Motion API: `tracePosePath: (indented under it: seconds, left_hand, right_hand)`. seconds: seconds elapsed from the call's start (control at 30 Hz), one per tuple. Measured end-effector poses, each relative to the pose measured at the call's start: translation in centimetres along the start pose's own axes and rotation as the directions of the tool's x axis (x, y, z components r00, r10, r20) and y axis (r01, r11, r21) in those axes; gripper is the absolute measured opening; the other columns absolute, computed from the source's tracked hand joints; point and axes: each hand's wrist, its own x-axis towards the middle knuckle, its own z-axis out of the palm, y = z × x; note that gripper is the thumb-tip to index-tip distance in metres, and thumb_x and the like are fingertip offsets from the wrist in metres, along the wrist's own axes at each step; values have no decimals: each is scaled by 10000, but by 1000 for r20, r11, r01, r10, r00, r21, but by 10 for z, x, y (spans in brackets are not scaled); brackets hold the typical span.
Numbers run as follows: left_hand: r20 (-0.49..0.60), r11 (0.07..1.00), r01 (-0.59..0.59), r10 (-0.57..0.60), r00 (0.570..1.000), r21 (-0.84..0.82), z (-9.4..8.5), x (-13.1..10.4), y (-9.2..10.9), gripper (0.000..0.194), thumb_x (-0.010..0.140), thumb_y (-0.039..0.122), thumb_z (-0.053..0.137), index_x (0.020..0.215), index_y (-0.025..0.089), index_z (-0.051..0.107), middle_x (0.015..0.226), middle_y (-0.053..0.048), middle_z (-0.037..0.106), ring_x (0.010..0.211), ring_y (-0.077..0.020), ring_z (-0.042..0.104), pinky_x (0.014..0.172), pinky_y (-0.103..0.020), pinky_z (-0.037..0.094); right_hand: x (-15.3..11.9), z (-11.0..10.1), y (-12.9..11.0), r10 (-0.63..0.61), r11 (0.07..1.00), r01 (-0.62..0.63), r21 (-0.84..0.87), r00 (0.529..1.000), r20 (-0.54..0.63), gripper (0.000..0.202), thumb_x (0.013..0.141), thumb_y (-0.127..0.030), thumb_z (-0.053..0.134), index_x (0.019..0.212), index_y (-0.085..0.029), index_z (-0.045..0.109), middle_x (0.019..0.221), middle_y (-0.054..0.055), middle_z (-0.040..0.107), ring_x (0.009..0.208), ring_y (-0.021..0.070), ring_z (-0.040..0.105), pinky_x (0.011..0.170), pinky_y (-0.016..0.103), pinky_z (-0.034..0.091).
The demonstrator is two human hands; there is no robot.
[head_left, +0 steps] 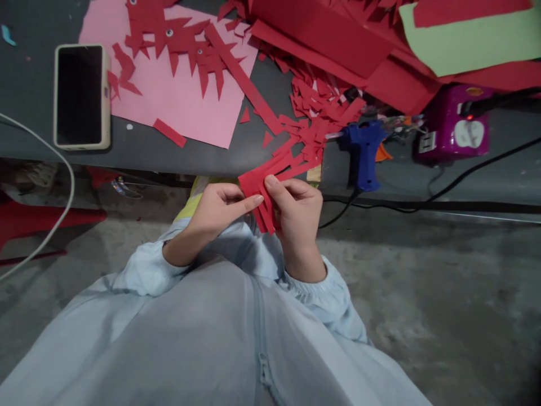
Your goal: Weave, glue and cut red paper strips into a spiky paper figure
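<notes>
Both my hands pinch a red paper piece cut into strips (pixel 258 177) just off the table's front edge. My left hand (pixel 222 207) grips its left side, thumb lying across the front. On the right side, my right hand (pixel 296 206) presses its thumb on the paper, with strips fanning out above and below. Beyond my fingers, a pile of red paper scraps (pixel 310 107) covers part of the table. Red paper cutouts with googly eyes (pixel 181 42) rest on a pink sheet (pixel 181 107) at the upper left.
A blue glue gun (pixel 363 152) lies right of my hands, its cable hanging over the edge. Farther right stands a purple power box (pixel 456 124). A phone (pixel 80 96) lies at left near a white cable (pixel 70 186). Red sheets (pixel 329 39) and a green sheet (pixel 469 42) lie behind.
</notes>
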Motion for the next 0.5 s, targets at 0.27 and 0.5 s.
tracePosePath:
  seconds: [0.27,0.5]
  left_hand:
    - [-9,994,-16,15,1000,-104,5,-2,1,357,628,511,895,730,185,791,740,-26,760,670,-138,658,701,-289,557]
    - [-28,996,3,-6,1000,-89,6,-1,0,350,607,493,908,669,178,769,683,-16,734,617,-122,625,634,-275,529]
  right_hand:
    - [-2,3,1,-36,999,36,-1,998,-44,325,722,-512,807,591,-226,728,540,-42,594,511,85,488,513,243,442]
    - [-3,6,0,-60,998,59,-30,996,-66,365,732,-524,789,549,-227,685,510,-51,536,498,80,458,519,248,437]
